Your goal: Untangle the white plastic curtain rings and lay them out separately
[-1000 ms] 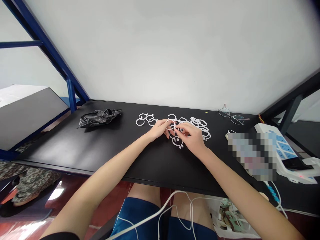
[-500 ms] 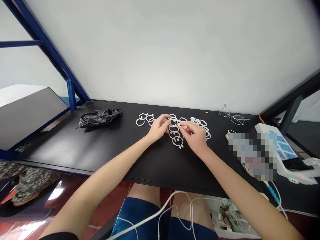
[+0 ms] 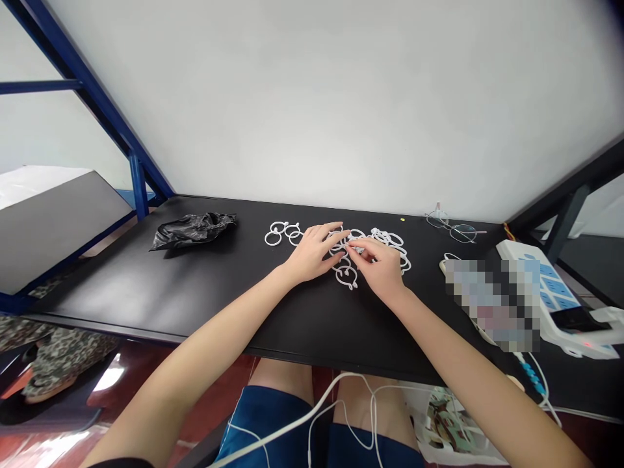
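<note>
Premises: indoor desk space, consistent with a dormitory (type unconfirmed). Evidence: blue metal frame [image 3: 139,185], black desk [image 3: 219,292] against white wall [image 3: 312,97], glasses [image 3: 463,233], power strip [image 3: 548,286], red floor [image 3: 219,380].

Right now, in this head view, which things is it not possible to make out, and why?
All in the head view:
Number of white rings: the left hand and right hand cover some, and others overlap.
What the right hand pinches, if anything: too small to tell.
Face of the flat device beside the power strip: pixel blocks cover it.
Inside of the black bag: its folds hide it.
Left sleeve: cut off by the bottom edge.
</note>
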The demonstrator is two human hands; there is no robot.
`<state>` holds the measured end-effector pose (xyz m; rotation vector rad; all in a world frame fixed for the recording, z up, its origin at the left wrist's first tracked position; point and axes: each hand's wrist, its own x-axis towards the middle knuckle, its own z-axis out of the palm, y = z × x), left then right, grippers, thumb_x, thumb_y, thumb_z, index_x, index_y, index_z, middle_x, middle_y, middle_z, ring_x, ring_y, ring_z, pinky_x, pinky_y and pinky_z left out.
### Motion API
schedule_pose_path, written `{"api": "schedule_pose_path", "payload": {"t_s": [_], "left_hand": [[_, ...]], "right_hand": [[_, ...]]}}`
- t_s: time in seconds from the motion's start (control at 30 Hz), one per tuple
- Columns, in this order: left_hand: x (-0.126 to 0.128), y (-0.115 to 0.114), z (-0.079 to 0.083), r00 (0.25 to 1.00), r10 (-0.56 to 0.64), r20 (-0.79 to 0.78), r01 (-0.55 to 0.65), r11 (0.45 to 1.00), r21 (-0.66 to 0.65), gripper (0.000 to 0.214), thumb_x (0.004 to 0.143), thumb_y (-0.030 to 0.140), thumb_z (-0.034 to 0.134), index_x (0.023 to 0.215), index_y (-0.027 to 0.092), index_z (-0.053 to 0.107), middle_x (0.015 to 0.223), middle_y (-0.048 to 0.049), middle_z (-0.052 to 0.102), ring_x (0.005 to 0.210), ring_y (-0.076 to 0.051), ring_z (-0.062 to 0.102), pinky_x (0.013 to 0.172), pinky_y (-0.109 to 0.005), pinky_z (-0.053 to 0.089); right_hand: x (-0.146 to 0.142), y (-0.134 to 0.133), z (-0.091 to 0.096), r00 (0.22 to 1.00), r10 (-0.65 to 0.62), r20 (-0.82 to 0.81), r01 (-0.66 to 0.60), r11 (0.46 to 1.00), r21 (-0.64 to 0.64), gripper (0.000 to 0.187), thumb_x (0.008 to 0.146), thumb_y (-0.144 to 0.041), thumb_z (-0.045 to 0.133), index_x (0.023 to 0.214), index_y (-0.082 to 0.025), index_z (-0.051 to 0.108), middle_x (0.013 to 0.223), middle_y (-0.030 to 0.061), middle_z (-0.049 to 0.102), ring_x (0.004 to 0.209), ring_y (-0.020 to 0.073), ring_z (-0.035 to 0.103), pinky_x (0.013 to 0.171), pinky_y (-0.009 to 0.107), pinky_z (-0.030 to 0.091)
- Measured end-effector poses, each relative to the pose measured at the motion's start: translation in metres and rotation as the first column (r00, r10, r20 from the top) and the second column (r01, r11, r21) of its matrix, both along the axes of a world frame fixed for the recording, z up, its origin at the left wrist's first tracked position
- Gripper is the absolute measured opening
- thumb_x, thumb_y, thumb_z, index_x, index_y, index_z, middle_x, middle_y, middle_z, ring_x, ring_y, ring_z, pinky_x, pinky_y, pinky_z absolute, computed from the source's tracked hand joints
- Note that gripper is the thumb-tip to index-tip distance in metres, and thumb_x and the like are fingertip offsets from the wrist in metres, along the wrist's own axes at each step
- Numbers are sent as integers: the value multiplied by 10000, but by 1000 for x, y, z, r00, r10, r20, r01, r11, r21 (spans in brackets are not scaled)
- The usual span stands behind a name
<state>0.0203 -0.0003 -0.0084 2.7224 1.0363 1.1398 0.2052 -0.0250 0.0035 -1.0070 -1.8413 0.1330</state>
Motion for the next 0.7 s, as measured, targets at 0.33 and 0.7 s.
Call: {"api": "schedule_pose_path", "payload": {"t_s": [0.33, 0.7], "left_hand": [[0, 3, -1, 1000, 12, 16, -11, 1000, -19, 300, 929, 365, 558, 1160, 175, 580, 1072, -95, 621, 976, -198, 611, 880, -340, 407], [0, 0, 3, 999, 17, 29, -15, 997, -75, 401, 911, 359, 576, 1268, 194, 499, 1208, -114, 591, 1122, -244, 565, 934, -373, 414]], "right_hand": [[0, 0, -1, 998, 54, 25, -52, 996, -67, 143, 897, -315, 588, 863, -231, 700, 817, 31, 693, 515, 119, 493, 544, 300, 475], [0, 1, -2, 998, 60, 30, -58, 996, -74, 128, 888, -314, 598, 862, -228, 689, 756, 14, 671, 479, 111, 494, 527, 290, 463]]}}
